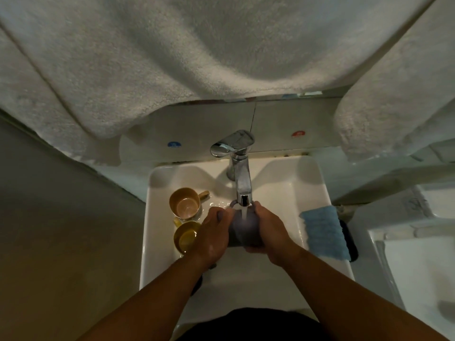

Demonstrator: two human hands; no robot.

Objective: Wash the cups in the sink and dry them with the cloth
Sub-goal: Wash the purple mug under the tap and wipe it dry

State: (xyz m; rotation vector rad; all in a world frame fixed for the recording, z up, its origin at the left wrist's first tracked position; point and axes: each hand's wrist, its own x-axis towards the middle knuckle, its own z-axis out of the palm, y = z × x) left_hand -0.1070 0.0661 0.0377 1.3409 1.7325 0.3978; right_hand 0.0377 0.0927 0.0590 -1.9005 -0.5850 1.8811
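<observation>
Gripping purple cup (243,230) under running tap (242,185): left hand (213,238) and right hand (269,232) both wrapped round it.

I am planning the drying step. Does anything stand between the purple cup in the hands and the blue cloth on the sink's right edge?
Nothing visible does. Both hands hold the purple cup under the tap; only bare sink lies between it and the blue cloth.

Blue sticker (174,144), red sticker (298,133): markings unreadable.
</observation>
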